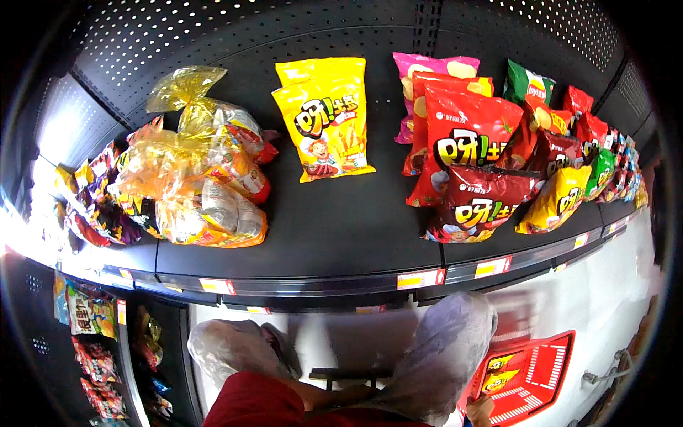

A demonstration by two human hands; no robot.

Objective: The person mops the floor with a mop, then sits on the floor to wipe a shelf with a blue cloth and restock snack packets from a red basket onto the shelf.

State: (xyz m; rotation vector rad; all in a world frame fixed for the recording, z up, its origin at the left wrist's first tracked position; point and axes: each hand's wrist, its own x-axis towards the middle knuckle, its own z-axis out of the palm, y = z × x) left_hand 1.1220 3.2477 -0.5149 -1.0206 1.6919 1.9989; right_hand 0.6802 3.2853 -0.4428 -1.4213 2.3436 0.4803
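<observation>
My right hand is at the bottom edge, against the near side of a red plastic shopping basket; its grip is partly cut off by the frame. Two yellow snack packets lie in the basket. Between my knees, my left hand rests low in shadow, its fingers indistinct. Before me, yellow potato-snack bags stand one behind another on a black shelf. To their right are red bags, with a maroon bag in front. Tied clear-yellow bags of snacks sit to the left.
A perforated back panel rises behind the shelf. Price tags line its front edge. Dark snack packs fill the far left, and a yellow bag stands at right. Lower shelves with packets are at bottom left.
</observation>
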